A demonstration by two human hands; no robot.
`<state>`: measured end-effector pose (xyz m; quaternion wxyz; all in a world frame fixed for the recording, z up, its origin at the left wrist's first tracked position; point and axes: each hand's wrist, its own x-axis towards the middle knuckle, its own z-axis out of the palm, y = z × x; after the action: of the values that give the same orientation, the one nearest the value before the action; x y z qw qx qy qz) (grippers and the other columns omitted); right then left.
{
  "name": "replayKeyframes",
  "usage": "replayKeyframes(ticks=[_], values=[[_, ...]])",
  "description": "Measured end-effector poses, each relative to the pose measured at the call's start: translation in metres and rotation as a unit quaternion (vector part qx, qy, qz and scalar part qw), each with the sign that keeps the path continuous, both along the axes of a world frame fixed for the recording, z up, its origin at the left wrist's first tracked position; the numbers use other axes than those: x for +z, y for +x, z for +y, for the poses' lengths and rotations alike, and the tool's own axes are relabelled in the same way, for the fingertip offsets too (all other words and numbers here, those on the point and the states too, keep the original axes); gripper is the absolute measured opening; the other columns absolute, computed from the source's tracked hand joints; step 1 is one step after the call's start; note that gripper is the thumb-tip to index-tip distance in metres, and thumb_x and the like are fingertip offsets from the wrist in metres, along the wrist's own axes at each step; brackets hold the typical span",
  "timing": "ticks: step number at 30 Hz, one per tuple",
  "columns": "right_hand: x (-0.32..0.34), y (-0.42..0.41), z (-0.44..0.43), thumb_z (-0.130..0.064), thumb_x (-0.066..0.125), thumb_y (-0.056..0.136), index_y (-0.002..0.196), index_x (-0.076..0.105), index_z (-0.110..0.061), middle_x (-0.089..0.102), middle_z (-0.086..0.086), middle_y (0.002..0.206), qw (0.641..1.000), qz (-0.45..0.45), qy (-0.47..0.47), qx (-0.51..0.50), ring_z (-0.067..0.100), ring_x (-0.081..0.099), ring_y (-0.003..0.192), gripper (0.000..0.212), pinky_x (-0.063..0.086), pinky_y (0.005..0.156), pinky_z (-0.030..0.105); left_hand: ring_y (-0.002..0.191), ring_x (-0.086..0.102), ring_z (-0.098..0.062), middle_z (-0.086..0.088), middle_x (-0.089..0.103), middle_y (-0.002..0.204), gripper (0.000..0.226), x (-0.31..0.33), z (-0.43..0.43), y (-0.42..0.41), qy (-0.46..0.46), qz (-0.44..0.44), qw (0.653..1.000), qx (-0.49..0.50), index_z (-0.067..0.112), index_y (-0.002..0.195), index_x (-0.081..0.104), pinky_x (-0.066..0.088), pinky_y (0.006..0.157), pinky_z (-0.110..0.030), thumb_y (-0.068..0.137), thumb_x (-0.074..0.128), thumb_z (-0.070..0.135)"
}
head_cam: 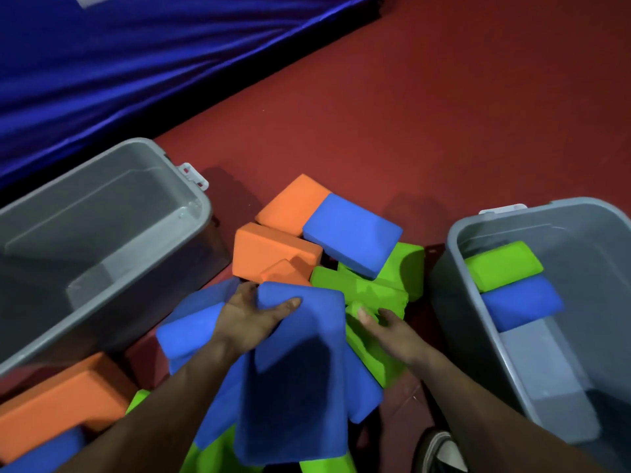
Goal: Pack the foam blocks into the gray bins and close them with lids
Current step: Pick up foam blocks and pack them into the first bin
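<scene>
Now | left hand (254,322) grips blue block (293,370) edge | right hand (392,332) grips green block (379,295) | gray bins (201,203) flanking

This looks like a gym or soft-play room: a red floor (444,114) runs beneath a large shiny blue padded mat (136,63), with bright orange, blue and green foam blocks (273,250) heaped between two gray storage bins (102,233).

The left hand (252,315) grips a large blue block (293,370) tilted over the pile on the red floor (426,131). The right hand (392,332) curls onto a green block (372,356) beside it. The left bin (191,213) and right bin (454,254) flank them, the right one holding a second green block (502,266) and a second blue block (519,303).
</scene>
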<state>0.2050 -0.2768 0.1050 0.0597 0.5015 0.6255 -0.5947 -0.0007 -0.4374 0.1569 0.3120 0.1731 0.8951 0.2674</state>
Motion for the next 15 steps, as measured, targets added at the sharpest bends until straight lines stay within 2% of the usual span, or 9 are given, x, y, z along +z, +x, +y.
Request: replayKeyframes(ticks=[1, 2, 5, 7, 8, 9, 11, 13, 15], values=[[-0.005, 0.004, 0.0, -0.05, 0.06, 0.089, 0.116, 0.058, -0.025, 0.061, -0.011, 0.123, 1.0, 0.004, 0.015, -0.007, 0.01, 0.055, 0.112, 0.037, 0.039, 0.092, 0.019, 0.085, 0.067, -0.017, 0.008, 0.07, 0.088, 0.066, 0.0, -0.006, -0.002, 0.011, -0.007, 1.0, 0.011, 0.025, 0.098, 0.061, 0.054, 0.079, -0.034, 0.059, 0.076, 0.077], [-0.012, 0.009, -0.001, -0.05, 0.061, 0.088, 0.118, 0.064, -0.022, 0.064, -0.004, 0.127, 1.0, 0.005, 0.022, -0.007, 0.012, 0.058, 0.114, 0.041, 0.041, 0.093, 0.019, 0.081, 0.068, -0.015, 0.009, 0.072, 0.084, 0.067, 0.003, -0.012, -0.004, 0.015, -0.016, 0.999, 0.025, 0.025, 0.095, 0.064, 0.056, 0.077, -0.035, 0.056, 0.076, 0.078], [-0.02, 0.021, -0.009, -0.041, 0.08, 0.077, 0.135, 0.052, -0.017, 0.057, -0.003, 0.131, 0.998, -0.024, 0.013, 0.062, 0.014, 0.056, 0.116, 0.069, 0.044, 0.098, 0.025, 0.071, 0.07, -0.016, 0.005, 0.075, 0.076, 0.059, 0.017, -0.033, -0.015, 0.033, -0.041, 0.998, 0.039, 0.017, 0.082, 0.072, 0.057, 0.067, -0.036, 0.057, 0.081, 0.069], [-0.018, 0.025, -0.014, -0.044, 0.087, 0.067, 0.139, 0.042, -0.017, 0.053, -0.003, 0.128, 0.989, -0.082, 0.061, 0.107, 0.019, 0.054, 0.119, 0.089, 0.043, 0.097, 0.027, 0.052, 0.051, -0.019, 0.003, 0.059, 0.055, 0.049, 0.031, -0.045, -0.017, 0.056, -0.066, 0.996, 0.021, 0.013, 0.062, 0.059, 0.04, 0.052, -0.036, 0.064, 0.084, 0.055], [-0.015, 0.027, -0.016, -0.05, 0.087, 0.064, 0.138, 0.042, -0.017, 0.055, 0.001, 0.129, 0.984, -0.104, 0.087, 0.117, 0.023, 0.055, 0.12, 0.093, 0.045, 0.096, 0.029, 0.052, 0.042, -0.017, 0.0, 0.049, 0.052, 0.05, 0.04, -0.05, -0.016, 0.061, -0.076, 0.995, 0.024, 0.016, 0.06, 0.054, 0.033, 0.051, -0.035, 0.063, 0.086, 0.053], [-0.008, 0.028, -0.018, -0.056, 0.086, 0.061, 0.137, 0.042, -0.016, 0.058, 0.005, 0.131, 0.978, -0.13, 0.107, 0.123, 0.027, 0.056, 0.121, 0.096, 0.046, 0.095, 0.031, 0.053, 0.04, -0.016, 0.0, 0.046, 0.054, 0.054, 0.048, -0.054, -0.014, 0.061, -0.072, 0.995, 0.035, 0.016, 0.063, 0.052, 0.031, 0.052, -0.034, 0.057, 0.086, 0.057], [0.011, 0.03, -0.019, -0.065, 0.082, 0.058, 0.137, 0.043, -0.014, 0.058, 0.01, 0.134, 0.967, -0.171, 0.139, 0.131, 0.03, 0.057, 0.121, 0.101, 0.047, 0.094, 0.032, 0.062, 0.053, -0.018, 0.003, 0.058, 0.068, 0.073, 0.061, -0.061, -0.011, 0.052, -0.035, 0.996, 0.056, 0.014, 0.08, 0.053, 0.04, 0.058, -0.032, 0.047, 0.088, 0.068], [0.039, 0.033, -0.019, -0.068, 0.079, 0.06, 0.136, 0.042, -0.009, 0.057, 0.014, 0.134, 0.963, -0.192, 0.146, 0.117, 0.032, 0.057, 0.121, 0.103, 0.047, 0.093, 0.033, 0.081, 0.062, -0.022, 0.002, 0.062, 0.09, 0.081, 0.085, -0.064, 0.0, 0.042, 0.01, 0.996, 0.079, 0.015, 0.104, 0.049, 0.047, 0.07, -0.034, 0.051, 0.091, 0.06], [0.076, 0.034, -0.019, -0.064, 0.079, 0.065, 0.135, 0.04, -0.002, 0.056, 0.018, 0.136, 0.964, -0.195, 0.155, 0.097, 0.033, 0.055, 0.124, 0.101, 0.045, 0.094, 0.033, 0.089, 0.06, -0.023, 0.0, 0.059, 0.099, 0.079, 0.116, -0.065, 0.017, 0.069, 0.053, 0.992, 0.093, 0.018, 0.11, 0.043, 0.046, 0.077, -0.033, 0.057, 0.092, 0.05]])
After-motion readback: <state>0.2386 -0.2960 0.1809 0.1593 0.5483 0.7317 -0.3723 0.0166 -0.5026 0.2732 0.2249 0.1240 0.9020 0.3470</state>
